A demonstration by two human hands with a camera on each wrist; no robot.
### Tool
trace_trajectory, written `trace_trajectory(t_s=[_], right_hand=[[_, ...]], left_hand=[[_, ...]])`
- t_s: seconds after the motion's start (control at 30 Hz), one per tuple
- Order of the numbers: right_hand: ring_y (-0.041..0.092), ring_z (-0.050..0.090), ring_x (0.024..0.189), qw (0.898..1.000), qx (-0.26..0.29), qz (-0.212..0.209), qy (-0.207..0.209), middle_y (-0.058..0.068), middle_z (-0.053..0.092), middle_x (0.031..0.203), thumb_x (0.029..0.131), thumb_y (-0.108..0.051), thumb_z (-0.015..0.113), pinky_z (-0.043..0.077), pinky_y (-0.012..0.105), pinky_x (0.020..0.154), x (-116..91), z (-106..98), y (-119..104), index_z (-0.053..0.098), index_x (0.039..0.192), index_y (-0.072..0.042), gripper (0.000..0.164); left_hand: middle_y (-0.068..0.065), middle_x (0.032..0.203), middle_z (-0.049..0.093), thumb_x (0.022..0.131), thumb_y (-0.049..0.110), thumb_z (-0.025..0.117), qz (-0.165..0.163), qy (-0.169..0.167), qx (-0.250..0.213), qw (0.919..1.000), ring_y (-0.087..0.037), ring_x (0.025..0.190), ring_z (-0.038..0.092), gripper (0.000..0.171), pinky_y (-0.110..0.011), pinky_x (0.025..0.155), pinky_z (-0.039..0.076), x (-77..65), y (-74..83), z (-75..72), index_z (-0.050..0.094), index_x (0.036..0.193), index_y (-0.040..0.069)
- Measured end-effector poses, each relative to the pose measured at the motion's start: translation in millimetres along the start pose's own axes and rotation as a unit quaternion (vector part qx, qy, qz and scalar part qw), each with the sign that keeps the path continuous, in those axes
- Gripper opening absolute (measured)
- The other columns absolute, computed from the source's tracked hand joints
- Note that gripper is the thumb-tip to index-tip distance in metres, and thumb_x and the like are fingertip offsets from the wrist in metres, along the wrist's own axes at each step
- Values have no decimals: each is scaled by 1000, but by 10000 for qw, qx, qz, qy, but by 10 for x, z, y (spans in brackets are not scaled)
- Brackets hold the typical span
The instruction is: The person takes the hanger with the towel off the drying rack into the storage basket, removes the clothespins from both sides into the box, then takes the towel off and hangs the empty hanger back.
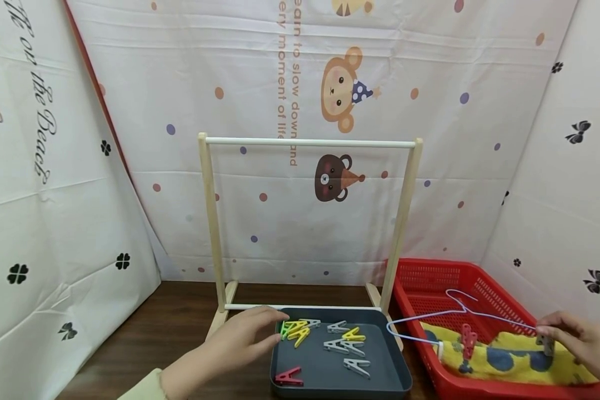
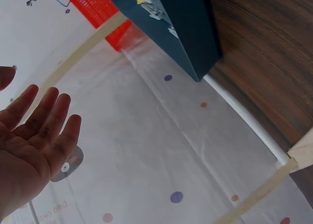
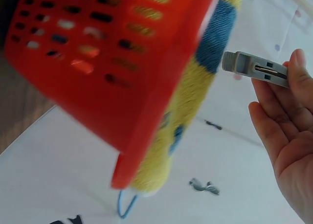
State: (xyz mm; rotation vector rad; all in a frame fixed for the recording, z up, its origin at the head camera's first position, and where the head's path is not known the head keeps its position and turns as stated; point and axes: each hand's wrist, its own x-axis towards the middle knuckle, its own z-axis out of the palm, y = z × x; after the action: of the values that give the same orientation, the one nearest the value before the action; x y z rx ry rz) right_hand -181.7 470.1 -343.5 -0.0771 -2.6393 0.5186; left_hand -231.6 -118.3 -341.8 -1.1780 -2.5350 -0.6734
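Observation:
My right hand [image 1: 577, 339] pinches a grey clothespin [image 3: 257, 67] between thumb and fingers. Its tip points at a yellow towel with blue spots [image 1: 517, 358], close to the cloth's edge in the right wrist view. The towel is draped on a light-blue hanger [image 1: 415, 318], whose hook points up and back. Toward the hanger's left end a red clothespin [image 1: 468, 340] is clipped on the towel. My left hand [image 1: 242, 339] is held with relaxed fingers at the left rim of a dark grey tray [image 1: 320, 383], holding nothing; its palm shows in the left wrist view.
Several yellow and grey clothespins [image 1: 336, 345], a green one [image 1: 284, 330] and a red one [image 1: 289, 376] lie in the tray. Behind it stands a wooden rack with a white top bar [image 1: 310, 143]. A red basket [image 1: 435, 272] sits under the towel at right.

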Motion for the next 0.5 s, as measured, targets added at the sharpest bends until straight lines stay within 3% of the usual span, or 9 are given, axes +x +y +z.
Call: trace_trajectory(t_s=[0.1, 0.17, 0.33, 0.5], right_hand=[[-6, 44, 59, 9995, -36, -252, 202, -3, 67, 73, 102, -6, 60, 42, 22, 53, -6, 2, -95, 66, 96, 9, 18], [-9, 47, 61, 9995, -27, -292, 128, -1, 70, 76, 101, -4, 61, 46, 20, 55, -7, 0, -153, 67, 98, 9, 15], [-15, 51, 67, 9994, 139, -286, -155, 8, 74, 91, 103, -7, 59, 53, 18, 59, -32, -6, -308, 64, 110, 11, 20], [-18, 50, 71, 9985, 355, -413, 64, 19, 73, 95, 96, -9, 70, 53, 15, 58, -64, 7, -523, 64, 112, 11, 26]], left_hand=[[0, 126, 71, 102, 29, 64, -33, -23, -147, 9999, -16, 113, 68, 32, -35, 92, 58, 34, 18, 2, 66, 132, 19], [-1, 126, 71, 102, 29, 64, -21, -5, -182, 9998, -15, 111, 67, 32, -34, 91, 58, 52, 31, 6, 66, 132, 18], [-1, 125, 71, 100, 24, 67, 137, 134, -116, 9997, -15, 109, 67, 32, -33, 91, 58, 80, 63, 27, 68, 131, 17], [0, 126, 71, 99, 23, 68, 33, 147, -197, 9997, -12, 106, 65, 33, -31, 89, 57, 124, 111, 46, 67, 132, 18]])
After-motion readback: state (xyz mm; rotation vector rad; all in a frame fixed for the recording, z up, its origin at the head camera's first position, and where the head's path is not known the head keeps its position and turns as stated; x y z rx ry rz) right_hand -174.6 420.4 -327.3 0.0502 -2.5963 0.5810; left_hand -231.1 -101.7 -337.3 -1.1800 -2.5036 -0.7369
